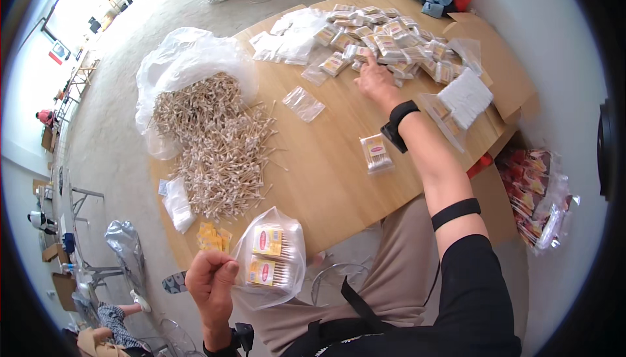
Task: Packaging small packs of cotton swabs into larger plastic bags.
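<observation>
My left hand (212, 285) is closed in a pinch on the edge of a clear plastic bag (242, 252). Inside that bag lie two small packs of cotton swabs (268, 239) with yellow and red labels. My right hand (378, 86) reaches to the far side of the table, index finger stretched onto the near edge of a heap of similar swab packs (388, 43); its other fingers are partly hidden. One single swab pack (375, 153) lies apart, near my right forearm. An empty clear zip bag (303, 103) rests in the middle.
Loose cotton swabs (222, 155) spill from a large white plastic bag (189, 54) on the table's left. Yellow label cards (213, 236) lie by the near-left edge. A white block of material (465, 98) and an open cardboard box (492, 63) stand at the right.
</observation>
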`<control>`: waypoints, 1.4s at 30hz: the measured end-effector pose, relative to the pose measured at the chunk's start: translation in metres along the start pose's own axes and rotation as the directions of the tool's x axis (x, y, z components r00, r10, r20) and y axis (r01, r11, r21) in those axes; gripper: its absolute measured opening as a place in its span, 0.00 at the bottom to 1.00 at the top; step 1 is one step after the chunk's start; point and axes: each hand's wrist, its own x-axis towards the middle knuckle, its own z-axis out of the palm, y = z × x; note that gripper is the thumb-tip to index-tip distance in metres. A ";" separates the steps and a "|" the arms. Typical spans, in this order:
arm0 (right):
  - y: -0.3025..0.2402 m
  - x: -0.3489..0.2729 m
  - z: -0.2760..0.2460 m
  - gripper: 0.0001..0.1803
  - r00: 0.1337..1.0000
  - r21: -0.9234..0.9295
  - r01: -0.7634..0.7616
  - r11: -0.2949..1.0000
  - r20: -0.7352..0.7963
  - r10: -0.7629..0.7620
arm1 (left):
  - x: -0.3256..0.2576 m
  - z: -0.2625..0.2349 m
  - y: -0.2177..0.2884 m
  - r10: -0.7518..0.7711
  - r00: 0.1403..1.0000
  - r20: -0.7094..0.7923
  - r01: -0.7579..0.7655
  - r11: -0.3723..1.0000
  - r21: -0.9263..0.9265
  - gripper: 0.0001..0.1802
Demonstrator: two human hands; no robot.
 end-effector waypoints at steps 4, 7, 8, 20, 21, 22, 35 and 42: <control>0.021 0.007 0.030 0.32 0.996 0.158 -0.084 0.984 -0.001 0.086 | 0.000 -0.003 -0.004 0.014 1.000 0.021 -0.014 1.000 0.012 0.02; 0.004 -0.050 0.013 0.31 0.998 0.141 0.029 0.990 -0.056 -0.022 | -0.002 -0.003 -0.005 0.013 1.000 -0.005 -0.013 1.000 0.013 0.02; 0.003 -0.080 0.005 0.33 0.991 0.167 0.105 0.980 -0.105 -0.088 | -0.002 -0.002 -0.003 0.008 1.000 -0.018 -0.008 1.000 -0.001 0.03; 0.046 -0.250 0.019 0.21 0.983 0.406 0.106 0.908 -0.183 -0.033 | -0.006 0.004 0.001 0.170 0.982 -0.077 -0.168 0.985 0.033 0.04; 0.046 -0.243 0.013 0.21 0.986 0.417 -0.008 0.909 -0.151 0.078 | -0.006 0.005 0.001 0.170 0.982 -0.080 -0.168 0.985 0.036 0.04; 0.052 -0.234 0.026 0.24 0.942 0.341 0.125 0.932 -0.335 -0.004 | -0.006 0.006 0.001 0.191 0.978 -0.086 -0.188 0.981 0.047 0.04; -0.008 -0.269 0.011 0.31 0.990 0.340 -0.004 0.940 -0.133 0.052 | -0.007 0.008 -0.001 0.247 0.964 -0.102 -0.242 0.969 0.056 0.06; -0.050 -0.280 -0.006 0.24 0.933 0.442 0.311 0.842 -0.312 -0.180 | 0.000 0.012 -0.006 0.302 0.949 -0.095 -0.300 0.953 0.030 0.03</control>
